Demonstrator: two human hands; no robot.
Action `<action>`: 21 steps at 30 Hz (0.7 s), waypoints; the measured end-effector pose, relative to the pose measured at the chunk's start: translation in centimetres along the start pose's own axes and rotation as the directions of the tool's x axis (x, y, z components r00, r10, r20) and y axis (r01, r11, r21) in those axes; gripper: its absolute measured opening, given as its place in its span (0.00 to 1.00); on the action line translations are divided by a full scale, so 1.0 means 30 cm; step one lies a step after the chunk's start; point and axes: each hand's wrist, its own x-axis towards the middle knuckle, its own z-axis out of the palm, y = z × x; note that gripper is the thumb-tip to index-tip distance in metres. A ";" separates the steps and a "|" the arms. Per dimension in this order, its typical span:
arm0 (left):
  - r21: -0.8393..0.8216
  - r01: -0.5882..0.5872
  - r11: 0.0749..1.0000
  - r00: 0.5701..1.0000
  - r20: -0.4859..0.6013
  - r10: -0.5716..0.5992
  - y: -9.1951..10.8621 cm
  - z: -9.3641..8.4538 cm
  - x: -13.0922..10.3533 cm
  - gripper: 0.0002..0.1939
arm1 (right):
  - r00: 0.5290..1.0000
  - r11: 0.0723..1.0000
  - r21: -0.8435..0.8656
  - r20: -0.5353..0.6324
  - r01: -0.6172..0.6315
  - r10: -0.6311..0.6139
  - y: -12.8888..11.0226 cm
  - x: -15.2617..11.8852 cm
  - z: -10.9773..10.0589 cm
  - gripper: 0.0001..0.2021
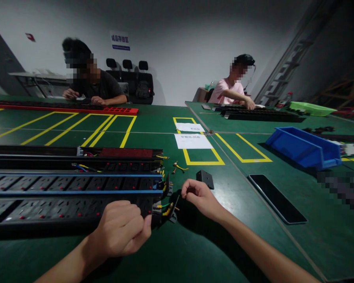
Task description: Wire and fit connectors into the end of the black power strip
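My left hand [122,228] is curled closed over the near edge of the closest black power strip [67,210], close to its right end. Its fingers hide whatever may be in them. To the right, my right hand [202,198] is held in a pinch with thumb and forefinger together; anything between the fingertips is too small to make out. Between the hands a black end cap [173,214] hangs off the strip's end, with yellow and green wires [164,207] running to it. Behind lies a second power strip with blue edges [76,192], its own end cap [167,184] tilted at the end.
Beyond my right hand lie a small black box [205,179] and a loose yellow wire [181,168]. A phone [277,198] and a blue bin [303,147] are at right. Paper labels [193,141] lie on the green table [236,243]. Two people [98,84] work across it.
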 end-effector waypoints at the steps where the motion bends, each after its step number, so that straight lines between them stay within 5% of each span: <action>1: 0.002 0.005 1.000 1.000 0.009 -0.005 -0.002 -0.002 0.000 0.21 | 1.000 1.000 -0.005 -0.005 -0.001 0.001 -0.001 0.000 -0.002 0.06; 21: 0.007 -0.031 1.000 0.999 -0.023 0.031 -0.017 0.015 0.001 0.20 | 0.999 1.000 -0.004 -0.030 0.031 -0.031 0.008 0.010 0.005 0.07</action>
